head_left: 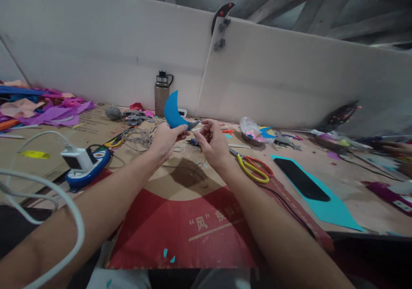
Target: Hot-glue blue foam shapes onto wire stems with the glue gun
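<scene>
My left hand [167,139] grips a blue crescent cutout [174,112] between thumb and fingers, its pointed end up. The crescent's lower right end is wrapped in grey yarn [194,124]. Close against that end, my right hand [212,142] is closed in a pinch, apparently on the yarn; the strand between its fingers is hard to make out. Loose grey yarn [138,138] lies in a tangle left of my hands, and a thin strand curves over the cardboard [186,237] below them.
Yellow-and-orange-handled scissors [254,168] lie right of my right hand. A black phone [302,179] rests on a turquoise sheet [341,214]. A blue power strip [88,173] with a white charger stands left. Behind are a bottle [162,95] and a white partition [96,44]. Felt scraps [58,111] pile up far left.
</scene>
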The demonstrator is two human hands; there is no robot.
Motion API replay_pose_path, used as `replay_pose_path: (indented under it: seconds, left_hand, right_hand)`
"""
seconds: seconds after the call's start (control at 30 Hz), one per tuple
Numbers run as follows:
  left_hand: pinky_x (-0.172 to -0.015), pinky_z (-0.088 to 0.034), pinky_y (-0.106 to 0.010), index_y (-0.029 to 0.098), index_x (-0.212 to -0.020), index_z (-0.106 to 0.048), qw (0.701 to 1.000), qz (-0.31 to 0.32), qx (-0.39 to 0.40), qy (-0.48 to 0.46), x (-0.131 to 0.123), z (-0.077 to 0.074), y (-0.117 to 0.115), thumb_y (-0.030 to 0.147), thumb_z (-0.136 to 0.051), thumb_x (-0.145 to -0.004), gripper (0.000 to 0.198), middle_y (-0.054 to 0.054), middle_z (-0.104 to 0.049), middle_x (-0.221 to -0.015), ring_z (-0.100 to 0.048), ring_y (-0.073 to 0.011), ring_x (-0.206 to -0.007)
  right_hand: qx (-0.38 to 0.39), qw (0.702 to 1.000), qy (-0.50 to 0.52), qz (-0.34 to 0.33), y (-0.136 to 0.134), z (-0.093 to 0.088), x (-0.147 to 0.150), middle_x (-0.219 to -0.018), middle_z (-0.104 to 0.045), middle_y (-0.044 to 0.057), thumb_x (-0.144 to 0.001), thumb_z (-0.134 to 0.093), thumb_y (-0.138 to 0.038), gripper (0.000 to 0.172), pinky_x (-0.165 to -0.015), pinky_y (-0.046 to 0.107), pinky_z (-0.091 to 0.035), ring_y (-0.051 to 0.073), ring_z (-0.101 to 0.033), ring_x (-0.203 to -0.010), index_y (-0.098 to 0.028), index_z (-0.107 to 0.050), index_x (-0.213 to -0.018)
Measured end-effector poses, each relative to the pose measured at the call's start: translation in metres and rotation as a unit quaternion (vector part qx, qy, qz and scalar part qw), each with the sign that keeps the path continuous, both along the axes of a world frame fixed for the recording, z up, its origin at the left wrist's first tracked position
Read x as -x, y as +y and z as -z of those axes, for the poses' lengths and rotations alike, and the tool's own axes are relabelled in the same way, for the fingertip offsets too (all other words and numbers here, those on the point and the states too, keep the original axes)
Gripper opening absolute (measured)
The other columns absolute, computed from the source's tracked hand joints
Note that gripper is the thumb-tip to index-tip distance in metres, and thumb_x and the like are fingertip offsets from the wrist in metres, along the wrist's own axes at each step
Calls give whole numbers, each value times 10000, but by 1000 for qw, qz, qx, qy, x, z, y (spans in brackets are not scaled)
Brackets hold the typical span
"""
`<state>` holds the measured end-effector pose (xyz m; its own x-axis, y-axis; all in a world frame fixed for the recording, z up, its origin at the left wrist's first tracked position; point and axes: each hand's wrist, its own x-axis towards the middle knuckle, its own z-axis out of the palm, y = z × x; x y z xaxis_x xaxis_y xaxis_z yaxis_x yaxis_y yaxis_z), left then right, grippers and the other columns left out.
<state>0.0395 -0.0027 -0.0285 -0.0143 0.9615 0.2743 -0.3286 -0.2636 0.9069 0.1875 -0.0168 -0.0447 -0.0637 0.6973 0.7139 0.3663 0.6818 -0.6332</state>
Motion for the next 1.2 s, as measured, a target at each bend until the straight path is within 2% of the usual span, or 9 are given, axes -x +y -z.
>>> replay_pose_path:
  seconds: [0.17, 0.3, 0.4, 0.5, 0.6, 0.73, 0.87, 1.0, 1.2]
  left_hand:
    - [-577, -477, -234, 92, -801, -661, 999, 5, -11, 36, -2, 1, -2, 213, -722, -623, 224, -52, -662, -680, -597, -111, -574]
    - [-591, -488, -243, 90, -785, -642, 999, 31, 8, 31, -3, 0, -6, 204, -748, -596, 244, -54, -667, -701, -604, -110, -576]
    - [-579, -481, -234, 93, -760, -628, 997, 68, 24, 5, -3, -3, -8, 206, -763, -587, 247, -39, -652, -674, -605, -107, -568]
    - [-560, -474, -237, 90, -746, -628, 994, 100, 38, 1, -1, -5, -10, 234, -769, -593, 253, -47, -648, -661, -624, -129, -581]
    - [-552, -472, -236, 88, -779, -644, 994, 97, 39, 18, 0, -7, -9, 222, -777, -579, 275, -61, -671, -709, -616, -119, -563]
    - [-549, -467, -224, 94, -815, -663, 997, 72, 23, 24, 1, -5, -5, 213, -769, -577, 287, -58, -684, -735, -592, -95, -535]
    - [-520, -437, -205, 107, -797, -665, 999, 30, 5, 11, 5, -2, 2, 224, -741, -591, 249, -43, -673, -693, -585, -94, -541]
    - [-484, -390, -199, 117, -712, -638, 1000, -8, -5, 13, 9, -3, 6, 231, -724, -592, 187, -37, -654, -642, -578, -102, -543]
    - [-506, -394, -212, 111, -706, -608, 1000, -13, 0, -6, 6, -5, 3, 228, -732, -586, 209, -23, -629, -628, -586, -108, -552]
  right_hand:
    - [105, 988, 106, -46, 5, -2, 0, -703, -466, -41, -805, -570, -380, 366, -595, 247, -360, 104, -434, -627, -187, -488, -1105]
    - [124, 986, 100, -48, 4, -2, -2, -659, -453, -41, -779, -578, -382, 200, -591, 250, -327, 97, -395, -609, -187, -585, -825]
    - [143, 981, 118, -57, 6, -1, -5, -625, -442, -45, -765, -587, -405, 239, -585, 247, -321, 91, -378, -587, -189, -536, -675]
    - [167, 974, 142, -64, 9, 2, -7, -580, -419, -52, -743, -599, -437, 273, -552, 243, -319, 92, -367, -554, -199, -507, -647]
    - [181, 972, 135, -65, 11, 2, -7, -558, -388, -57, -739, -600, -453, 296, -522, 236, -314, 92, -353, -534, -204, -477, -635]
    - [178, 975, 118, -66, 8, -1, -4, -613, -422, -54, -769, -573, -459, 264, -528, 228, -339, 94, -388, -559, -204, -506, -768]
    - [143, 984, 84, -62, 5, -2, 0, -718, -505, -37, -719, -641, -388, 332, -598, 238, -392, 105, -466, -642, -192, -508, -953]
    - [94, 994, 32, -33, 4, -1, 0, -707, -527, -14, -781, -561, -323, 149, -636, 253, -386, 108, -458, -642, -174, -557, -780]
    - [89, 996, -11, 15, 3, 1, 0, -640, -491, -27, -819, -513, -330, 197, -617, 248, -345, 111, -424, -613, -180, -538, -695]
